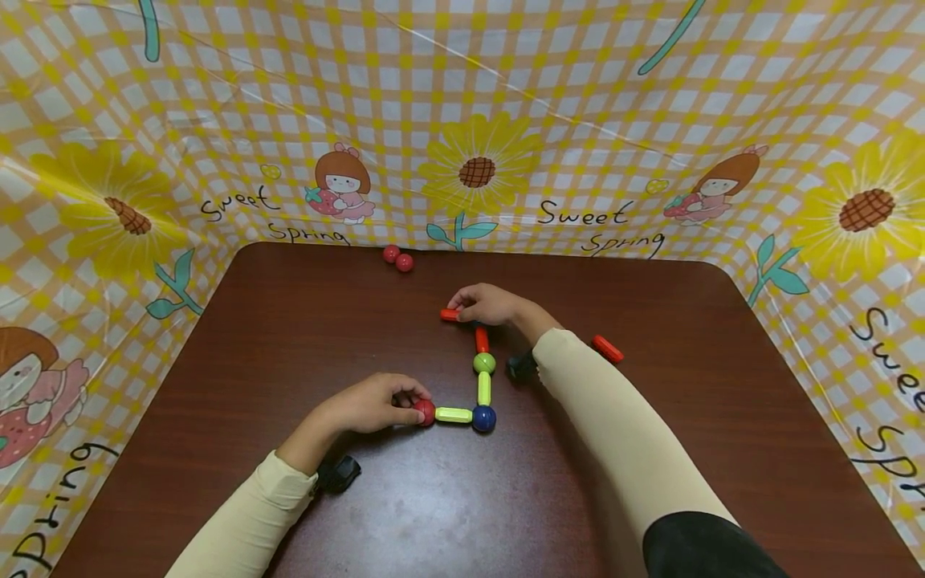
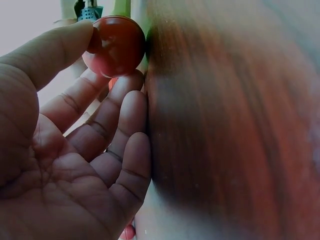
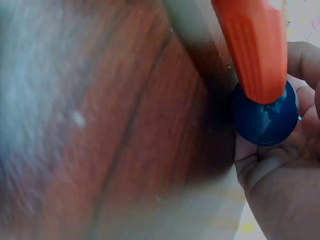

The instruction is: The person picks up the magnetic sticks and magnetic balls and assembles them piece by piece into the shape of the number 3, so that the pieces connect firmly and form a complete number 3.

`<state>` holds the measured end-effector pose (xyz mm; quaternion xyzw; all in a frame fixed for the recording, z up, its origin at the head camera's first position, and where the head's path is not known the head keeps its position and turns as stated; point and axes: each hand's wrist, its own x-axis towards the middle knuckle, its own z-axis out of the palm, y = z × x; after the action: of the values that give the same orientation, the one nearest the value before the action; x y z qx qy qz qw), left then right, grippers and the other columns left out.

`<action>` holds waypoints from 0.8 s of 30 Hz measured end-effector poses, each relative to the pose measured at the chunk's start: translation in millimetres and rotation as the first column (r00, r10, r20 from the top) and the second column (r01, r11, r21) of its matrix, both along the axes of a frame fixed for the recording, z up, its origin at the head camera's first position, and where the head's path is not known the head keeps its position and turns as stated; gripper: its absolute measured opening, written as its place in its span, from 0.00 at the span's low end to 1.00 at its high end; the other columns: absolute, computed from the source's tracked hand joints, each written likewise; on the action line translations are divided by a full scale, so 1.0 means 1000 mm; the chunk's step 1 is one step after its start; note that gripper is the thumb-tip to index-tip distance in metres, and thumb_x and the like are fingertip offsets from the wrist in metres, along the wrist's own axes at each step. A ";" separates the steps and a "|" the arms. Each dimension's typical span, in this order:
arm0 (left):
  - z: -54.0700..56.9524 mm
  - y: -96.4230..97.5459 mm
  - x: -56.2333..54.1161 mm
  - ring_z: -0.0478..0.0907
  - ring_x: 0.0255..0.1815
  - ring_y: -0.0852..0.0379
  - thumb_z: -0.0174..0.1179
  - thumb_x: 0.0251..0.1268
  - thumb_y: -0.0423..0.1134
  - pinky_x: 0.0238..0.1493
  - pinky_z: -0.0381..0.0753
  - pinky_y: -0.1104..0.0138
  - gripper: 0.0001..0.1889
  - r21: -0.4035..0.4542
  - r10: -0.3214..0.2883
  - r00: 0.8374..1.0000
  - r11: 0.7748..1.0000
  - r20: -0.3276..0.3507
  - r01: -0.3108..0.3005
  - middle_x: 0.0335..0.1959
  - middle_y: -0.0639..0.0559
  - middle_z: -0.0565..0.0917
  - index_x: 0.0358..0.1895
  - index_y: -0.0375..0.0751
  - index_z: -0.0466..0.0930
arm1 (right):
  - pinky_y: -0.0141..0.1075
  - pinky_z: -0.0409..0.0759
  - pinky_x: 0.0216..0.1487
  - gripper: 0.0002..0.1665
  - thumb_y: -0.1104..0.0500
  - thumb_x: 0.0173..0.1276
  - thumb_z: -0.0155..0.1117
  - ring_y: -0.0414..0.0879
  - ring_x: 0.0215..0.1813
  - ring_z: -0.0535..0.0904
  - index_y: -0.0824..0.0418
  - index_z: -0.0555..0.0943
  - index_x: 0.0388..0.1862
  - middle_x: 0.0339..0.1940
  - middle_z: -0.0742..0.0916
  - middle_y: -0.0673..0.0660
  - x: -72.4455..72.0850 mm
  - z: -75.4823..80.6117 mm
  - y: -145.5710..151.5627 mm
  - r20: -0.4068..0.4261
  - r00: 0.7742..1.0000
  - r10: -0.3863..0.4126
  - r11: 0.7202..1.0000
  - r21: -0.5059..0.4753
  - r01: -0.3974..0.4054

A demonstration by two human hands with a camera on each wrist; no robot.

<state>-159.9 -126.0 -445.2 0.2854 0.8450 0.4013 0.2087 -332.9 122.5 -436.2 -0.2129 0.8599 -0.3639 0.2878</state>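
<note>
An L-shaped chain of magnetic balls and rods lies on the table. My left hand (image 1: pixel 379 403) pinches the red ball (image 2: pixel 117 47) at its near left end, between thumb and fingers. From there run a yellow-green rod (image 1: pixel 454 414), a blue ball (image 1: pixel 484 418), a second yellow-green rod (image 1: pixel 484 388), a green ball (image 1: pixel 484 364) and a red rod (image 1: pixel 482 339). That rod meets another blue ball (image 3: pixel 265 117), mostly hidden under my right hand (image 1: pixel 491 305) in the head view. My right fingers hold another red rod (image 1: pixel 449 315), pointing left beside that ball.
Two red balls (image 1: pixel 405 262) sit near the table's back edge. A loose red rod (image 1: pixel 608 348) lies right of my right forearm. Patterned cloth (image 1: pixel 477 96) rises behind and along the sides of the brown table (image 1: pixel 311 321). Both wrists carry black cameras (image 1: pixel 340 474).
</note>
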 end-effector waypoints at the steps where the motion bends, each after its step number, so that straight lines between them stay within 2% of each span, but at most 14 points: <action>1: 0.000 0.000 0.000 0.75 0.36 0.62 0.67 0.65 0.42 0.38 0.75 0.67 0.12 0.001 0.001 1.000 1.000 0.001 -0.001 0.34 0.59 0.80 0.49 0.44 0.84 | 0.38 0.71 0.51 0.15 0.63 0.73 0.59 0.48 0.49 0.73 0.61 0.80 0.57 0.48 0.81 0.55 0.000 -0.001 0.000 0.001 1.000 -0.010 1.000 -0.006 0.010; 9: 0.000 0.000 0.001 0.75 0.36 0.62 0.67 0.65 0.41 0.38 0.75 0.68 0.11 0.005 -0.002 1.000 1.000 -0.005 0.002 0.34 0.60 0.80 0.49 0.44 0.84 | 0.40 0.71 0.52 0.14 0.63 0.73 0.59 0.49 0.49 0.73 0.59 0.81 0.56 0.49 0.82 0.55 0.003 -0.009 0.000 -0.011 0.999 -0.048 0.998 -0.045 0.048; 24: 0.000 0.000 0.003 0.75 0.35 0.62 0.68 0.64 0.41 0.37 0.74 0.68 0.11 0.024 -0.006 1.000 1.000 -0.011 0.006 0.32 0.60 0.80 0.47 0.44 0.85 | 0.39 0.69 0.48 0.14 0.60 0.73 0.59 0.50 0.47 0.72 0.58 0.81 0.55 0.49 0.82 0.55 0.005 -0.014 0.002 -0.055 0.995 -0.083 0.995 -0.053 0.080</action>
<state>-157.2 -125.6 -445.3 0.2927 0.8403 0.4094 0.2017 -328.0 124.0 -450.2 -0.1953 0.8664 -0.3905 0.2424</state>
